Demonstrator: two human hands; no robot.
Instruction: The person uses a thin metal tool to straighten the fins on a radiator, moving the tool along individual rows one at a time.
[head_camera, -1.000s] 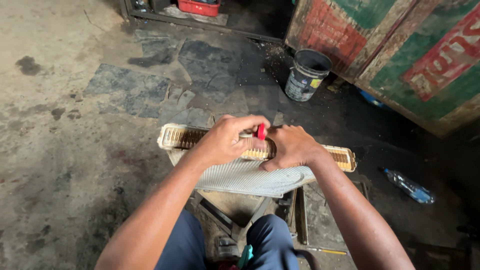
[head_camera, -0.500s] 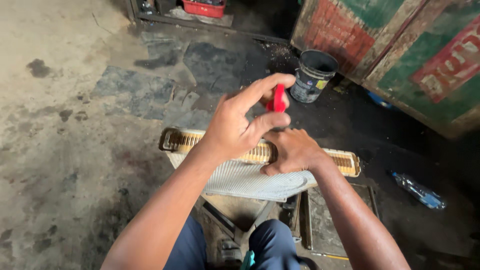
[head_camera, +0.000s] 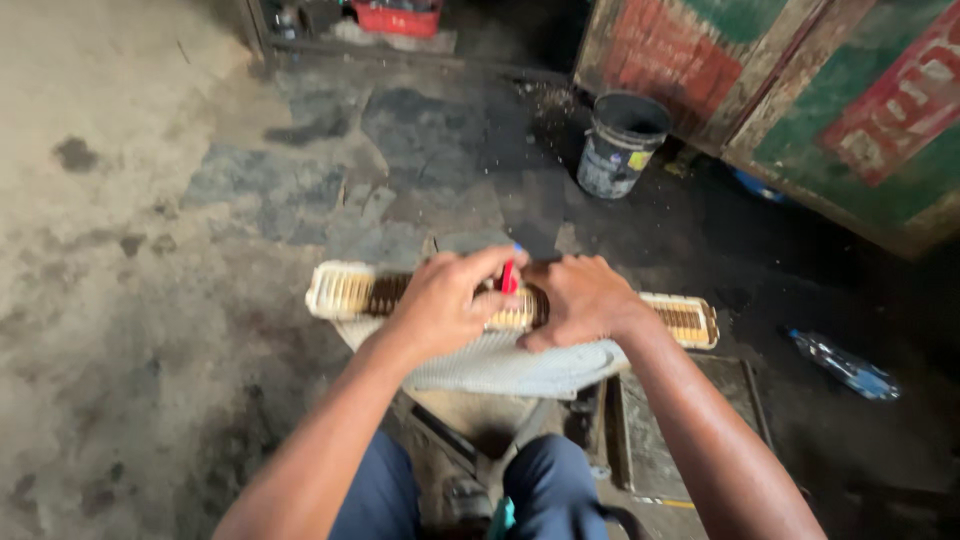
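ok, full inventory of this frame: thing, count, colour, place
ribbed slab: 1, cream and brown, across the lap under both hands
red tool: 1, red, pinched in the left fingers
mesh cloth: 1, pale grey, beneath the slab
bucket: 1, dark, floor ahead
plastic bottle: 1, clear and blue, floor at right
painted panels: green and red, upper right
crate: 1, red, top edge
left hand: on the slab
right hand: pressing the slab

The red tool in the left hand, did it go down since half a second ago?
Yes. The red tool was lifted above the long ribbed part; the left hand has brought it back down onto that part, beside the right hand.
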